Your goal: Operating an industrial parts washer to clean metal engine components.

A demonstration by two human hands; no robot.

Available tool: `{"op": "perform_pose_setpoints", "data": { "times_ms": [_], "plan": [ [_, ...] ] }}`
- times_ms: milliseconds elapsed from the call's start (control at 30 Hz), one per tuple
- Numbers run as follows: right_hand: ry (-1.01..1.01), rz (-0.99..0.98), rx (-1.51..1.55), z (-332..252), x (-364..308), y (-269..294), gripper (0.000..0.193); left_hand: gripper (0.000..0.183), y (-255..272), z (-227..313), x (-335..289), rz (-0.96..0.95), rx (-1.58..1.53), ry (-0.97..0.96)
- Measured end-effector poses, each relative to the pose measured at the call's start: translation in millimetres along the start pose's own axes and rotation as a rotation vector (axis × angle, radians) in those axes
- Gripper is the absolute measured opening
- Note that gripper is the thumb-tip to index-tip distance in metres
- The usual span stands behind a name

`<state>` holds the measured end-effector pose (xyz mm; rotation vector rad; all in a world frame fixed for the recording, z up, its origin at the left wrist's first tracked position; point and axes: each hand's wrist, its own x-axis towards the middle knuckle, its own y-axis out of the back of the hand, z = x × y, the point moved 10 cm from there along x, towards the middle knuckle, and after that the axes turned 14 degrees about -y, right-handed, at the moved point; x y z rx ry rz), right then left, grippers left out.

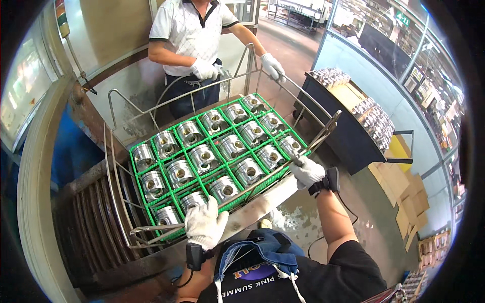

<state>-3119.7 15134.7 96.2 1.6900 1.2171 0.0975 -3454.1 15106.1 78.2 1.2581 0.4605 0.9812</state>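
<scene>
A metal wire basket [115,199] with raised rails holds a green grid rack [166,187]. Shiny metal pistons [233,146] fill its compartments, one in each. My left hand [206,222], in a white knit glove, is closed over the basket's near rail, beside the front pistons. At the near right corner my right hand [308,173], gloved too, grips the same rail; its fingertips look dark. Both palms are hidden. Across the basket, a co-worker's gloved hand [273,66] rests on the far right corner; the other gloved hand [204,68] is near the far rail.
The basket sits on a metal ledge [268,199] beside dark rollers [88,212] at left. A black cart [348,129] with more pistons [374,118] stands to the right. Flattened cardboard [404,197] lies on the floor. A cable trails near my right forearm.
</scene>
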Motion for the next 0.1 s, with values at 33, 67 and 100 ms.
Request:
{"op": "perform_pose_setpoints", "data": {
  "times_ms": [33,67,100],
  "plan": [
    [0.028,-0.102,0.081,-8,-8,-8,0.034,0.054,1,-1,-1,0.000,0.002,0.007],
    [0.162,-0.124,0.126,-26,-27,-5,0.048,0.055,-1,-4,-2,-0.042,-0.009,0.044],
    [0.164,-0.125,0.127,-25,-25,-4,0.048,0.056,-2,-5,0,-0.083,-0.021,0.073]
  ]
}}
